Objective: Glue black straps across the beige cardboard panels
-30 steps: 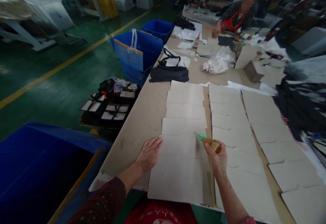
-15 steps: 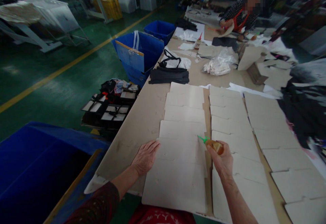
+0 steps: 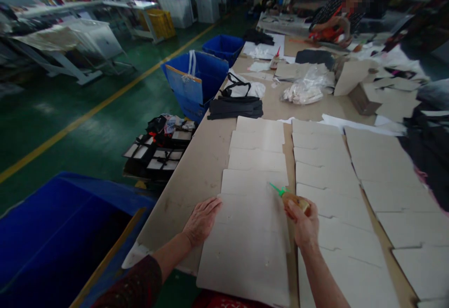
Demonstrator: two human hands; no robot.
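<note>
My right hand [image 3: 306, 224] is wrapped round a squeeze bottle [image 3: 294, 201] of amber liquid with a thin green nozzle. Its nozzle tip points left, over the right part of an overlapping row of pale cardboard sheets [image 3: 245, 247]; whether it touches them I cannot tell. Flat and with fingers stretched out, my left hand [image 3: 203, 219] rests on the table, fingertips at the left edge of that row. Two more overlapping rows of cardboard sheets, a middle row [image 3: 329, 172] and a right row [image 3: 382, 158], lie alongside.
Black folded fabric [image 3: 235, 108] and a clear plastic bag [image 3: 307, 86] lie beyond the rows. A blue bin [image 3: 80, 224] stands left of the table, with another blue bin [image 3: 210, 69] farther off. A person [image 3: 336, 23] works at the far end. Dark cloth [image 3: 430, 154] lies at right.
The bottle in my right hand has shifted slightly, its nozzle still over the left row. My left hand stays at the row's edge. The view has tilted up a little.
</note>
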